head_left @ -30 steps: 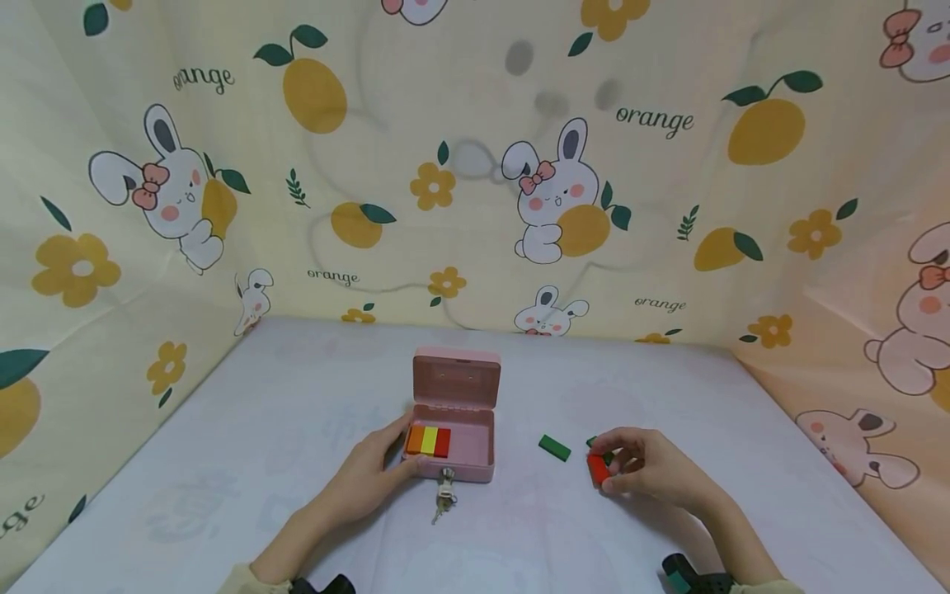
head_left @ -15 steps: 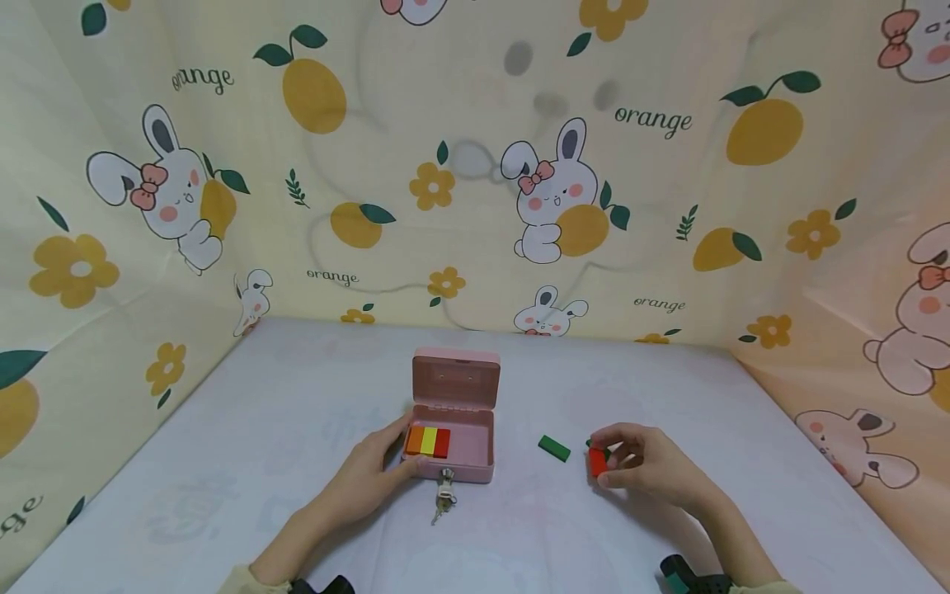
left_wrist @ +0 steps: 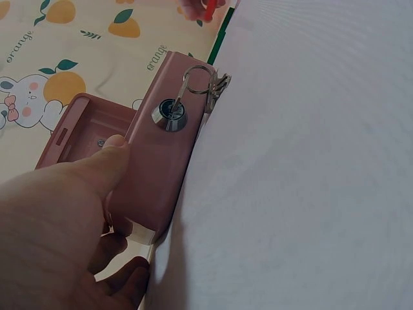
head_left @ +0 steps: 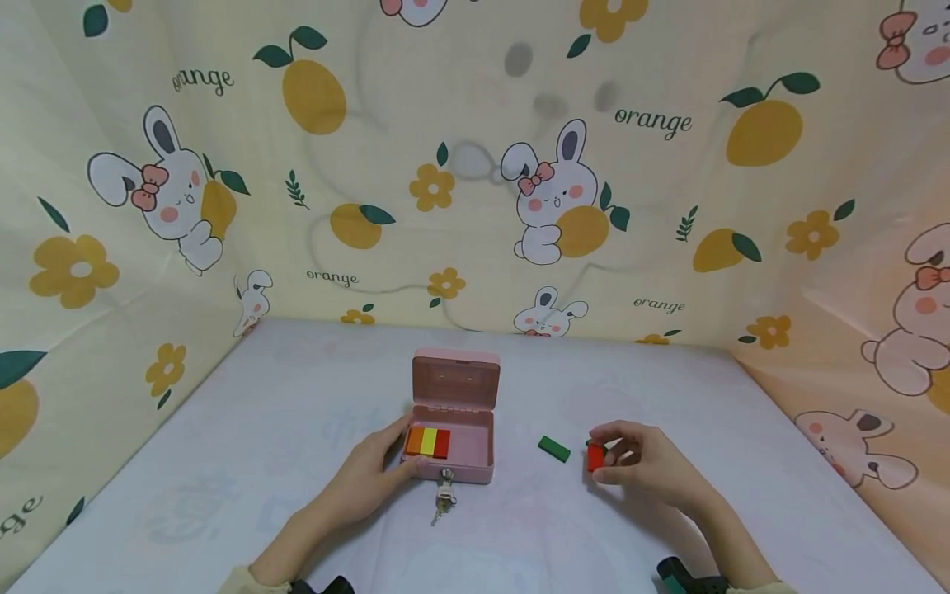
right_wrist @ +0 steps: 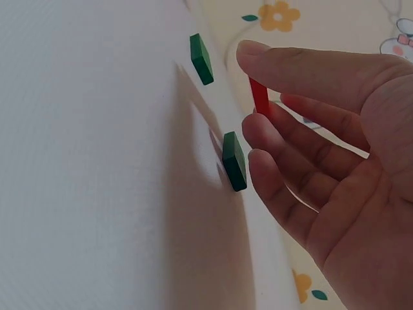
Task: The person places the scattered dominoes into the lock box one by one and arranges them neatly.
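Note:
A pink cash box (head_left: 471,473) stands with its lid up in the head view, a lock and keys (head_left: 444,497) at its front. Inside, along the left side, lie an orange block (head_left: 414,440), a yellow block (head_left: 428,441) and a red block (head_left: 442,444). My left hand (head_left: 371,469) grips the box's left end, thumb on the front rim. My right hand (head_left: 646,466) pinches another red block (head_left: 595,458) between thumb and fingers, above the table in the right wrist view. Beneath it lies a green block (right_wrist: 234,161), mostly hidden by the hand in the head view.
A second green block (head_left: 554,448) lies between the box and my right hand. The white table (head_left: 519,544) meets a patterned cloth wall (head_left: 475,239) at the back and sides. Each wrist wears a dark camera mount.
My right hand has shifted slightly left and turned the red block from slanted to nearly upright in the head view. My left hand and the box have stayed in place.

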`<state>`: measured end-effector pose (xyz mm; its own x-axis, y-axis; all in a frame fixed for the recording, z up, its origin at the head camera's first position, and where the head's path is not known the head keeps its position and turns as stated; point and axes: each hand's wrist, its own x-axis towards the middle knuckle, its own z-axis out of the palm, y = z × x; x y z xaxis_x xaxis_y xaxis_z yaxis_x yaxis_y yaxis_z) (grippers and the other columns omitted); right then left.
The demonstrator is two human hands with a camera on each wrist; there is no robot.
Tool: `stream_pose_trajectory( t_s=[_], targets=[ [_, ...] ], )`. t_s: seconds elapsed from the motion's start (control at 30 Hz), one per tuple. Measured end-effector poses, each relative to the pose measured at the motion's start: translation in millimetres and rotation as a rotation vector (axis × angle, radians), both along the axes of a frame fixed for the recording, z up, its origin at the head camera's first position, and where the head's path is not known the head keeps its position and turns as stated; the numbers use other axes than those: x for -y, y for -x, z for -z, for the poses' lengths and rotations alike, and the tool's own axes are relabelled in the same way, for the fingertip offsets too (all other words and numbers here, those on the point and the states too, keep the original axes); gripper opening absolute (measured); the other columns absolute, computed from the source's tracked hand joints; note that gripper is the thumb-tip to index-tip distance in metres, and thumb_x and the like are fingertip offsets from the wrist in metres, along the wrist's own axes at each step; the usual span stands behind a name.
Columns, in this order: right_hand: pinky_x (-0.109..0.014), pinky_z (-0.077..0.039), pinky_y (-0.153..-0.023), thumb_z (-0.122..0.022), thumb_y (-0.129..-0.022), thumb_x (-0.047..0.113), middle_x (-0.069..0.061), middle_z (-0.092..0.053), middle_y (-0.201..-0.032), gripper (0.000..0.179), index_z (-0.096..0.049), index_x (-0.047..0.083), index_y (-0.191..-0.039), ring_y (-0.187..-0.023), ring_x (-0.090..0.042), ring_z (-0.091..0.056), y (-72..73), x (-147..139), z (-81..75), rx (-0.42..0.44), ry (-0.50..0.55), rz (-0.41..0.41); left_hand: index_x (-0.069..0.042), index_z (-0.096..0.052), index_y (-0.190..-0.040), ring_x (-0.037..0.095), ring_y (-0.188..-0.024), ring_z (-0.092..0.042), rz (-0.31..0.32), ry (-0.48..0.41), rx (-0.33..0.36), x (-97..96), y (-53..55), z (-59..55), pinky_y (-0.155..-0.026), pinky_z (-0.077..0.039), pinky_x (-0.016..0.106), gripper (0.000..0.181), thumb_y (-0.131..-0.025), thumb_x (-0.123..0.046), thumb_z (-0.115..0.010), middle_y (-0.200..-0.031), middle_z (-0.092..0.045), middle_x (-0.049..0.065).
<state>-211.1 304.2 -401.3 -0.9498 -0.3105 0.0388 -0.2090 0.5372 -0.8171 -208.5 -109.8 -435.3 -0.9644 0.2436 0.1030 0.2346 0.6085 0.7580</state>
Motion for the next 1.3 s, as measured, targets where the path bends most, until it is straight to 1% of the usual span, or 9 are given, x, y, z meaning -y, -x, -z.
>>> stream_pose_trajectory(
  t_s=[0.1,0.23,0.4,0.57,0.63,0.73,1.0,1.13,1.3],
  targets=[
    [-0.03,-0.056,-0.074,-0.088,-0.074,0.017,-0.009,-0.066,-0.106,0.056,-0.064,-0.001,-0.121,-0.088,-0.03,-0.061,-1.1,2,-0.7,-0.002,-0.002,0.016,-0.018,-0.032,-0.156,0.028,-0.143,-0.029,0.0,0.002,0.001,-0.2,0.2,0.0,-0.109,-0.032,0.053,0.086,-0.087,-0.055,-0.067,-0.155,-0.037,0.004],
    [-0.031,-0.056,-0.077,-0.087,-0.075,0.018,-0.007,-0.067,-0.109,0.054,-0.064,0.0,-0.121,-0.094,-0.028,-0.061,-2.6,6,-1.7,-0.034,-0.019,0.039,-0.018,-0.032,-0.156,0.029,-0.143,-0.029,0.0,0.004,0.004,-0.2,-0.3,-0.1,-0.11,-0.031,0.053,0.086,-0.087,-0.055,-0.067,-0.155,-0.037,0.004],
    [-0.032,-0.055,-0.08,-0.087,-0.076,0.017,-0.006,-0.068,-0.11,0.053,-0.065,0.001,-0.12,-0.101,-0.027,-0.06,-4.7,8,-2.5,-0.069,0.004,0.086,-0.018,-0.032,-0.156,0.029,-0.143,-0.029,0.003,0.001,0.008,-0.5,-0.7,-0.2,-0.11,-0.031,0.053,0.085,-0.088,-0.055,-0.067,-0.155,-0.037,0.004],
    [-0.029,-0.055,-0.081,-0.087,-0.076,0.021,-0.004,-0.067,-0.11,0.054,-0.065,0.003,-0.122,-0.103,-0.024,-0.06,-5.3,10,-2.3,-0.069,0.01,0.149,-0.018,-0.032,-0.156,0.028,-0.143,-0.029,0.005,-0.004,0.006,-1.1,-1.0,0.3,-0.11,-0.031,0.053,0.085,-0.088,-0.054,-0.068,-0.155,-0.037,0.004],
    [-0.028,-0.054,-0.082,-0.087,-0.076,0.023,-0.003,-0.067,-0.111,0.054,-0.065,0.005,-0.123,-0.104,-0.023,-0.06,-5.2,11,-2.2,-0.054,0.012,0.17,-0.019,-0.032,-0.156,0.028,-0.143,-0.029,0.006,-0.005,0.004,-1.3,-1.1,0.6,-0.11,-0.031,0.052,0.085,-0.088,-0.053,-0.068,-0.155,-0.037,0.004],
    [-0.027,-0.054,-0.083,-0.087,-0.076,0.024,-0.003,-0.066,-0.112,0.055,-0.065,0.007,-0.124,-0.104,-0.023,-0.06,-5.3,12,-2.2,-0.044,0.014,0.186,-0.019,-0.032,-0.156,0.028,-0.143,-0.029,0.008,-0.005,-0.002,-1.3,-1.2,1.1,-0.11,-0.031,0.052,0.084,-0.088,-0.053,-0.068,-0.155,-0.037,0.004],
    [-0.028,-0.054,-0.084,-0.087,-0.076,0.023,-0.004,-0.066,-0.111,0.055,-0.065,0.006,-0.123,-0.104,-0.024,-0.06,-6.7,18,-1.6,-0.056,0.037,0.179,-0.019,-0.032,-0.156,0.028,-0.143,-0.029,0.015,-0.009,-0.006,-0.8,-0.8,1.5,-0.11,-0.031,0.052,0.085,-0.088,-0.054,-0.068,-0.155,-0.036,0.003],
    [-0.027,-0.054,-0.084,-0.087,-0.076,0.022,-0.003,-0.066,-0.113,0.054,-0.065,0.007,-0.123,-0.105,-0.025,-0.059,-8.3,21,-3.8,-0.051,0.052,0.195,-0.018,-0.032,-0.156,0.028,-0.143,-0.029,0.014,-0.006,-0.006,-0.4,-0.2,1.1,-0.11,-0.031,0.052,0.085,-0.087,-0.055,-0.067,-0.155,-0.037,0.003],
    [-0.026,-0.054,-0.083,-0.086,-0.078,0.018,-0.005,-0.066,-0.115,0.053,-0.064,0.006,-0.124,-0.106,-0.026,-0.059,-10.4,27,-6.4,-0.069,0.088,0.186,-0.018,-0.032,-0.156,0.028,-0.142,-0.03,0.01,-0.004,-0.009,0.2,0.2,1.0,-0.11,-0.031,0.052,0.085,-0.088,-0.055,-0.067,-0.154,-0.037,0.004]
  ],
)
